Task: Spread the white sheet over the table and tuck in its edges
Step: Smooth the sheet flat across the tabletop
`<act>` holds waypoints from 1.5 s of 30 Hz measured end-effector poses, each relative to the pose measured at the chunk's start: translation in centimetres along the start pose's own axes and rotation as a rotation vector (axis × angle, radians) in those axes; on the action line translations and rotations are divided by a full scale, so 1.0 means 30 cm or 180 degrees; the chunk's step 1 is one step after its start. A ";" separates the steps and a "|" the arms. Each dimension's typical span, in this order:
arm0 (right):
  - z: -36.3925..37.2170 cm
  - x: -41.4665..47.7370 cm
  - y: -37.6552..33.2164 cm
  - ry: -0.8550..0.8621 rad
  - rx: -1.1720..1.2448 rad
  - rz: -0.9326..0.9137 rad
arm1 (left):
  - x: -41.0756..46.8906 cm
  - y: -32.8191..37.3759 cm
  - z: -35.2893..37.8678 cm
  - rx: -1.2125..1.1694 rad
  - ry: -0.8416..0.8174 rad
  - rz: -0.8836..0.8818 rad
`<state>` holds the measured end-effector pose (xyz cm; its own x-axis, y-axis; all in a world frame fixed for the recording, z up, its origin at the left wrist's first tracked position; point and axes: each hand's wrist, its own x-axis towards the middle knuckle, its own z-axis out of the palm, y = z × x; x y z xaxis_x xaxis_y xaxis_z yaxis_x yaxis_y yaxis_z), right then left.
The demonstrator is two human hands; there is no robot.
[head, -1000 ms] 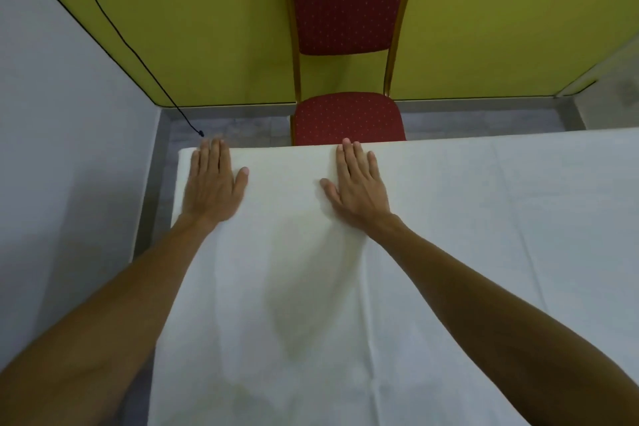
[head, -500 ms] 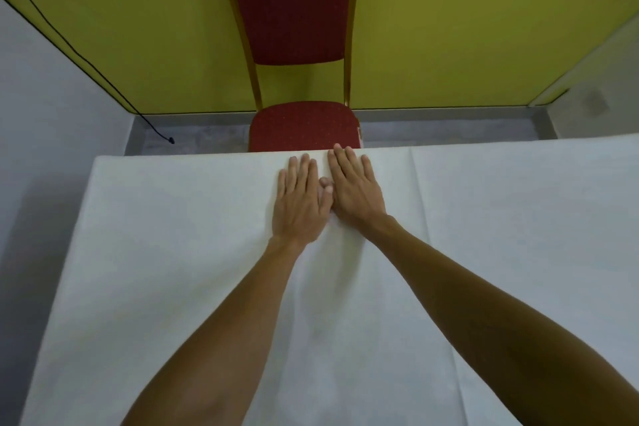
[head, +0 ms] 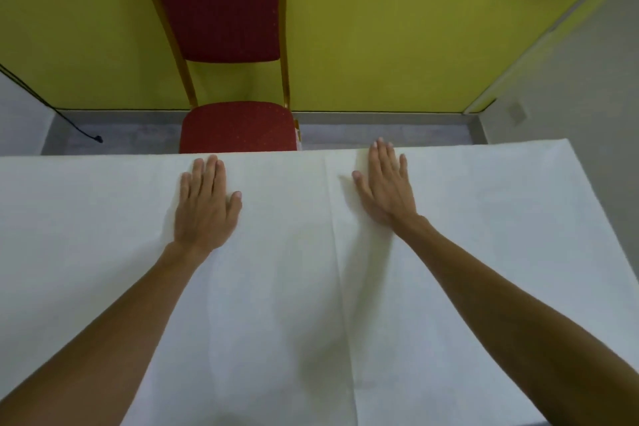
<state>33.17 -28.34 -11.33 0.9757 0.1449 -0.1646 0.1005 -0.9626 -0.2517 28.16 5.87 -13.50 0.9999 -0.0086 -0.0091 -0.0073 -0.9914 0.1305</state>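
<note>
The white sheet (head: 269, 304) lies flat over all of the tabletop in view, its far edge running straight across just in front of the red chair (head: 238, 128) that stands against the yellow wall (head: 397, 28) (the table itself is hidden under the cloth, so whether any edge hangs free or is tucked cannot be told). The left hand (head: 205, 207) rests palm down on the sheet near that far edge, in front of the chair seat, fingers straight and holding nothing. The right hand (head: 385, 183) lies the same way, well apart from it, flat and empty, its fingertips reaching the edge. Between them a thin fold crease (head: 333, 235) runs from the far edge toward the person. The cloth looks thin, light and limp, likely to slide and ruck under a sideways push, so flat palms suit the smoothing. For tucking, the best hold would probably be a pinch on the hem at the far edge, worked gently toward the corners.
</note>
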 end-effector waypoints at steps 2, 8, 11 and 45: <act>0.037 -0.002 -0.132 0.0085 0.0150 -0.0324 | 0.016 0.106 -0.016 -0.0211 0.0133 -0.0086; 0.110 0.009 -0.269 -0.0142 0.0185 -0.0773 | 0.030 0.467 0.050 -0.0545 0.0075 0.0230; 0.086 0.020 -0.126 -0.0188 -0.0206 -0.0955 | 0.020 0.442 0.079 -0.0363 0.0117 0.0193; -0.174 -0.106 0.723 -0.0082 -0.0131 -0.0508 | 0.003 0.924 0.091 -0.0238 -0.0149 0.0243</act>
<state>33.27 -50.85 -11.28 0.9414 0.3021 -0.1501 0.2624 -0.9353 -0.2374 28.01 -21.98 -12.59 0.9949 -0.0916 -0.0425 -0.0810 -0.9752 0.2061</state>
